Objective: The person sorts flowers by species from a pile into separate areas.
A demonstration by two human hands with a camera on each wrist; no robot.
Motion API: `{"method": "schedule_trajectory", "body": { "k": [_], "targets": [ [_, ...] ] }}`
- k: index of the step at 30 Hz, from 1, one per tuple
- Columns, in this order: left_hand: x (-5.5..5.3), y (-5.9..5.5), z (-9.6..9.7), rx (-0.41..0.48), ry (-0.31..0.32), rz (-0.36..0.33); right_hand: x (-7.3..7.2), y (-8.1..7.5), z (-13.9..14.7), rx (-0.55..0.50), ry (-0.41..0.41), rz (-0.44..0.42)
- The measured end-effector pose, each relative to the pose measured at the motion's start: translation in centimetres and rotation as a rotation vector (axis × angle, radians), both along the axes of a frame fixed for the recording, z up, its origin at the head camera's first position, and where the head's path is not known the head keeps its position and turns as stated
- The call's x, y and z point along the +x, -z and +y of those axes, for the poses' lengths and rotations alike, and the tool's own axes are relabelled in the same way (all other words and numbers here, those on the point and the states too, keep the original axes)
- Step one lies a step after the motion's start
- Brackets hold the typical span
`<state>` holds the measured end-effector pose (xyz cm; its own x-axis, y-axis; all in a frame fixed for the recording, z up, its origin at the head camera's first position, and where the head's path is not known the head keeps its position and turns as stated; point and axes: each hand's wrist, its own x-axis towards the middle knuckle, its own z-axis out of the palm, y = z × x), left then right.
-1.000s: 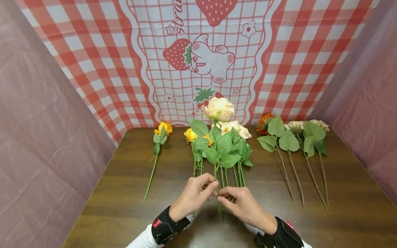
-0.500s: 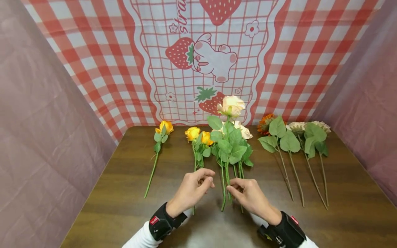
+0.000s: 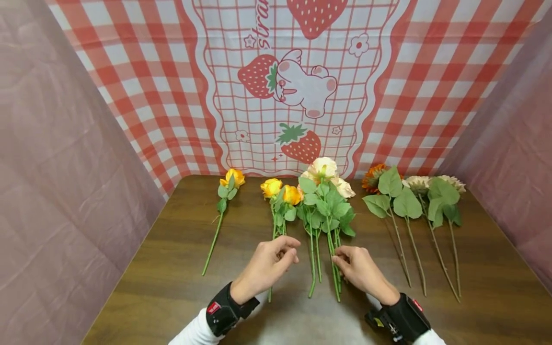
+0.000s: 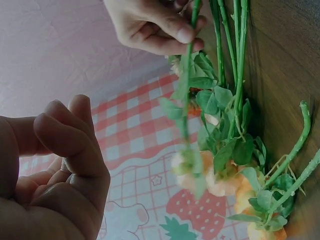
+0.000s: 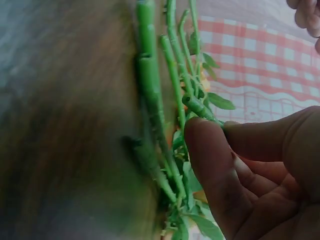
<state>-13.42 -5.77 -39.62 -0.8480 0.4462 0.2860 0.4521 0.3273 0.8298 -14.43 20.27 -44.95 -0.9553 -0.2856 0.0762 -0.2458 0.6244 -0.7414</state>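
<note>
My right hand (image 3: 362, 272) pinches the green stem (image 5: 199, 107) of a cream rose (image 3: 324, 168) between thumb and forefinger. That rose is over a group of other cream roses (image 3: 345, 188), whose leaves overlap its own. In the left wrist view its stem (image 4: 189, 75) stands apart from the stems lying on the table. My left hand (image 3: 267, 263) hovers with loosely curled fingers and holds nothing. Just beyond it are two yellow-orange roses (image 3: 293, 195), their lower stems partly hidden behind the hand.
A single yellow rose (image 3: 235, 178) lies to the left on the brown wooden table (image 3: 172, 249). To the right lie an orange flower (image 3: 374, 178) and white flowers (image 3: 417, 184) with long stems. A checked strawberry cloth (image 3: 302, 146) hangs behind the table.
My left hand has let go of the cream rose's stem. My right hand has carried the rose to the right and lowered it towards the other cream roses.
</note>
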Motion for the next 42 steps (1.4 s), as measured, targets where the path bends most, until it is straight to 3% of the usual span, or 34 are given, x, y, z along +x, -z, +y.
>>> {"method": "schedule_trajectory", "body": {
  "k": [10, 20, 23, 27, 29, 32, 36, 42],
  "targets": [
    [-0.4, -0.6, -0.8, 0.004, -0.021, 0.014, -0.4, 0.9, 0.0, 0.001, 0.013, -0.085],
    [-1.5, -1.0, -2.8, -0.025, -0.125, 0.037, -0.1, 0.2, 0.1, 0.020, 0.033, -0.095],
    [-2.4, -1.0, -3.7, -0.107, -0.236, 0.098, 0.0, -0.3, 0.1, 0.013, 0.044, -0.096],
    [-4.5, -0.1, -6.1, -0.368, -0.503, 0.179, 0.1, -0.8, 0.0, 0.006, 0.046, -0.091],
    [-5.7, 0.7, -7.9, -0.506, -0.613, 0.141, 0.1, -0.9, -0.1, 0.008, 0.031, -0.074],
    [-7.2, 2.3, -10.3, -0.660, -0.675, -0.009, 0.3, -1.1, -0.2, 0.018, 0.004, -0.049],
    [-8.1, 4.0, -12.1, -0.792, -0.645, -0.180, 0.5, -1.1, -0.5, 0.020, -0.011, -0.033],
    [-8.5, 5.0, -12.4, -0.820, -0.621, -0.211, 0.7, -1.3, -1.0, 0.003, 0.004, -0.033]
  ]
}}
